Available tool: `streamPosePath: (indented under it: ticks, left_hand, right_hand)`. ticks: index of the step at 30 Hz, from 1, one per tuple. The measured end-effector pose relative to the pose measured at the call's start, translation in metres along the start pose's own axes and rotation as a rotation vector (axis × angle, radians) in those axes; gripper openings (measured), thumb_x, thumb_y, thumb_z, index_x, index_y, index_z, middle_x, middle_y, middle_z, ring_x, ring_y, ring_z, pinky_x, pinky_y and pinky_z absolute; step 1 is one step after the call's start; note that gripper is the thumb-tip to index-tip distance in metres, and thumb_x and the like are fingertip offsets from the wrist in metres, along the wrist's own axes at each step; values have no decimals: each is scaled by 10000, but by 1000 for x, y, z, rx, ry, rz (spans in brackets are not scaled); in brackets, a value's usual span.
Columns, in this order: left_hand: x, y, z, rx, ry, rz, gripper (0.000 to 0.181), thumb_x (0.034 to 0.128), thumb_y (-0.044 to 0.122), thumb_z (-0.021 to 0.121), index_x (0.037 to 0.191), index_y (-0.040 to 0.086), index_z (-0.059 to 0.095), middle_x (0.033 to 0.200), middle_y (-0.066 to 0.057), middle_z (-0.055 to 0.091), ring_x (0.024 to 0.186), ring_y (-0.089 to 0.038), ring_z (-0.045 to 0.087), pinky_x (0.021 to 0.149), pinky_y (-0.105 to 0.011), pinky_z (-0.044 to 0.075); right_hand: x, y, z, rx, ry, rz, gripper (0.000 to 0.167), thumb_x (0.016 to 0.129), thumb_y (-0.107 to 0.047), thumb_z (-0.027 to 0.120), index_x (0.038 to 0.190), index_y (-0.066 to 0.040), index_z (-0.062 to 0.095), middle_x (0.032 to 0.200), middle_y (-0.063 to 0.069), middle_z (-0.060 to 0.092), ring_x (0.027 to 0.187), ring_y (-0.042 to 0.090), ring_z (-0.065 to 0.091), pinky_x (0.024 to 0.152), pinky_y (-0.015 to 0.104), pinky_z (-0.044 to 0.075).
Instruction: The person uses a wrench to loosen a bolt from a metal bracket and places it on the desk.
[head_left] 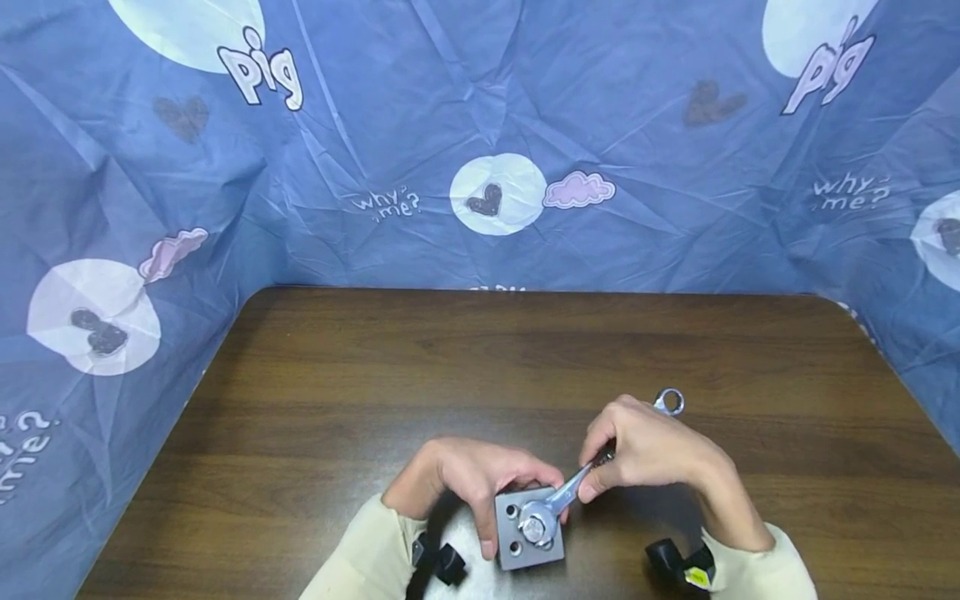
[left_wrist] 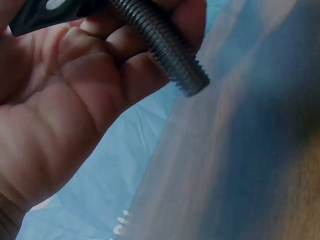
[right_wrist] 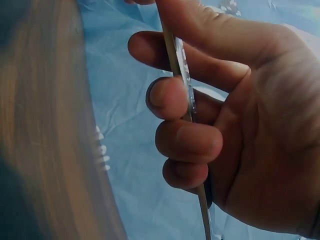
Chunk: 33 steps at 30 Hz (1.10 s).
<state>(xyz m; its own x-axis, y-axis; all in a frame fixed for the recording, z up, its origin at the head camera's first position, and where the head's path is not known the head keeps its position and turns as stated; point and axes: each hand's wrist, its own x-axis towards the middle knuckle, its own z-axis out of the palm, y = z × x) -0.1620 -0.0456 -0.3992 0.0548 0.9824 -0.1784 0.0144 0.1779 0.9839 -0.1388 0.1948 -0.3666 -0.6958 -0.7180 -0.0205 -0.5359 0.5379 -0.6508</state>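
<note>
Near the front of the table, my left hand [head_left: 480, 479] grips a grey metal block [head_left: 551, 554] by its sides, with round holes in its face. A hex-head bolt [head_left: 533, 530] passes through the block. Its threaded shank [left_wrist: 162, 47] sticks out below, beside the curled fingers in the left wrist view. My right hand [head_left: 656, 446] holds a silver combination wrench [head_left: 572, 493], thumb and fingers around its shaft. One end of the wrench sits at the bolt head; the ring end shows beyond the hand. In the right wrist view, the wrench shaft [right_wrist: 171, 55] runs edge-on past the curled fingers.
The brown wooden table [head_left: 450, 358] stretches behind and to both sides of the hands. A blue printed cloth [head_left: 420, 100] hangs around its back and sides. Black straps with small black devices [head_left: 450, 564] are on both wrists, close to the tabletop.
</note>
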Motion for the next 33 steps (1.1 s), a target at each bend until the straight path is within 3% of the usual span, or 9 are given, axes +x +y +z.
streamPosePath:
  ticks: [7,10,12,14,18,23,28,33]
  left_hand:
    - [-6,3,0,-45,152,53,746,590,-228,757,1249,-151,417,1150,-474,551,902,9,651,841,-172,516]
    - [-12,3,-2,-51,238,96,743,584,-211,754,1246,-155,421,1108,-475,564,866,-13,670,798,-185,530]
    - [-15,2,-3,-67,306,138,744,580,-205,748,1246,-165,421,1048,-400,620,853,-34,677,785,-196,537]
    - [-19,2,-5,-81,388,178,749,569,-200,747,1243,-173,422,982,-234,689,838,-48,680,774,-206,542]
    - [-25,2,-8,-108,537,221,771,555,-196,750,1251,-176,422,931,84,702,798,-61,686,733,-216,553]
    - [-31,1,-11,-111,623,231,786,547,-183,755,1259,-176,424,891,94,712,770,-72,690,686,-224,559]
    - [-35,1,-13,-115,650,230,794,542,-188,749,1263,-182,416,879,87,711,775,-84,688,688,-234,554]
    - [-36,0,-14,-117,664,224,785,543,-187,750,1260,-163,431,880,77,717,777,-108,694,696,-243,557]
  right_hand:
    - [-9,12,-11,180,69,-107,80,742,-197,864,776,-193,791,650,-93,684,597,-88,474,510,156,409]
    - [-15,20,-17,287,115,-99,53,789,-114,825,819,-120,781,688,-73,692,617,-67,518,519,192,458]
    - [-21,25,-21,323,166,-66,55,811,-56,794,854,-81,771,734,-99,706,639,-52,549,535,218,484]
    - [-26,30,-25,335,224,-5,62,830,-34,769,888,-55,760,760,-124,710,647,-42,567,546,233,497]
    - [-33,43,-29,294,336,146,118,842,-56,766,951,-19,742,737,-131,693,618,-26,551,527,236,472]
    - [-35,63,-29,246,445,319,237,838,-116,786,1026,8,712,693,-103,653,597,0,505,524,240,415]
    - [-38,82,-27,122,546,430,246,833,-172,801,1009,-21,720,680,-101,574,604,11,458,539,239,397]
    - [-44,97,-25,-38,578,512,246,834,-211,805,1003,-49,733,722,-27,578,631,24,446,562,235,381]
